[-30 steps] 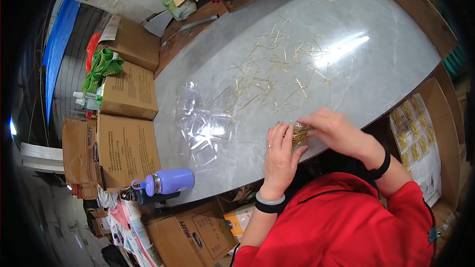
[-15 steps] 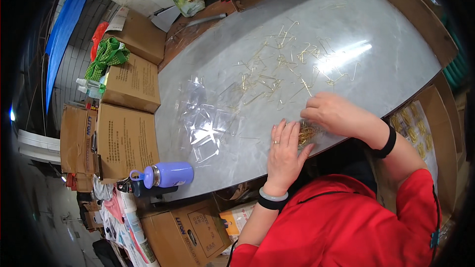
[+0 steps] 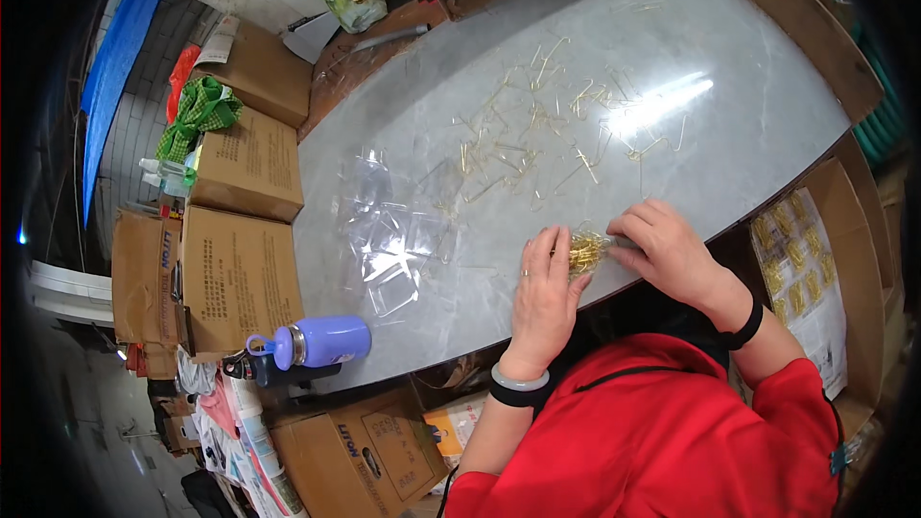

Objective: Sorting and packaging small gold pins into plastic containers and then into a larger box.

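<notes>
Near the table's front edge, a small clear plastic bag (image 3: 583, 251) full of thin gold-coloured bent wire pieces lies between my hands. My left hand (image 3: 543, 299) holds the bag from its left side, the fingers along it and the thumb below. At the bag's right end my right hand (image 3: 664, 251) is closed, thumb and fingertips pinching its edge. Many loose gold wire pieces (image 3: 535, 159) are scattered over the middle of the table. To the left of them lies a spread of empty clear plastic bags (image 3: 391, 230), shining in the light.
The grey table (image 3: 748, 29) has a raised cardboard edge at far right. A purple bottle (image 3: 331, 340) stands at the left front corner. Cardboard boxes (image 3: 240, 264) line the left side. Filled bags of wire (image 3: 794, 254) lie in an open box (image 3: 868, 259) at my right.
My right hand has moved down and now pinches the bag's right end. The bag is lifted and turned a little between both hands, showing more of the wire pieces.
</notes>
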`<control>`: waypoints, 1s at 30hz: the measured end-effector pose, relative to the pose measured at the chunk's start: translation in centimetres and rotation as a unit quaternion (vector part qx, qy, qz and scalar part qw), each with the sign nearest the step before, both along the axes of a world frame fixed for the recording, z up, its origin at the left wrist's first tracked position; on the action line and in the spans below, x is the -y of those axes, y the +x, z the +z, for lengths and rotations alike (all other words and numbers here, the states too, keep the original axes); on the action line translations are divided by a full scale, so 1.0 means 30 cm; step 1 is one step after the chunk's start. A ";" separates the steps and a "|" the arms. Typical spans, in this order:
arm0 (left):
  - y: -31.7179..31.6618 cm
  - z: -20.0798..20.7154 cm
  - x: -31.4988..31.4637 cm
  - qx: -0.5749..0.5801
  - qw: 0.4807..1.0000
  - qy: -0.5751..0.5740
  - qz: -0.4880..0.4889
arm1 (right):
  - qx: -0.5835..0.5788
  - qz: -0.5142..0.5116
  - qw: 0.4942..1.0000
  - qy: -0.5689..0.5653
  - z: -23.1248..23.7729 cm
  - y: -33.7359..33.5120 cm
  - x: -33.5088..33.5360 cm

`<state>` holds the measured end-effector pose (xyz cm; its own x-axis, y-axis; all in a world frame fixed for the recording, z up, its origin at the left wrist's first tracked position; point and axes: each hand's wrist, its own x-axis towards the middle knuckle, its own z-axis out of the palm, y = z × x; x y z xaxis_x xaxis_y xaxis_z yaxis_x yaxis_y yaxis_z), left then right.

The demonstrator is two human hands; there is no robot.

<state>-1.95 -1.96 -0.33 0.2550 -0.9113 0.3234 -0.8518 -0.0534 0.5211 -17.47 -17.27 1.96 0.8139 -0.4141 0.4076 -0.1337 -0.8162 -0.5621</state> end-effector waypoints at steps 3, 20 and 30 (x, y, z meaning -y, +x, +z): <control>0.006 0.019 0.008 0.021 1.000 0.006 -0.018 | -0.016 -0.016 0.999 -0.022 0.009 0.001 0.002; 0.009 -0.024 -0.009 -0.016 0.999 -0.028 0.002 | 0.012 0.124 0.989 -0.080 -0.024 0.099 0.045; 0.003 -0.025 -0.009 0.009 0.999 -0.037 0.016 | -0.055 0.123 0.990 0.053 0.001 0.103 0.029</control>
<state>-1.87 -1.69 -1.08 0.2781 -0.8763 0.3935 -0.8593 -0.0438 0.5096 -14.38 -18.15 1.99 0.9321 -0.2344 0.2760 -0.0039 -0.7686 -0.6397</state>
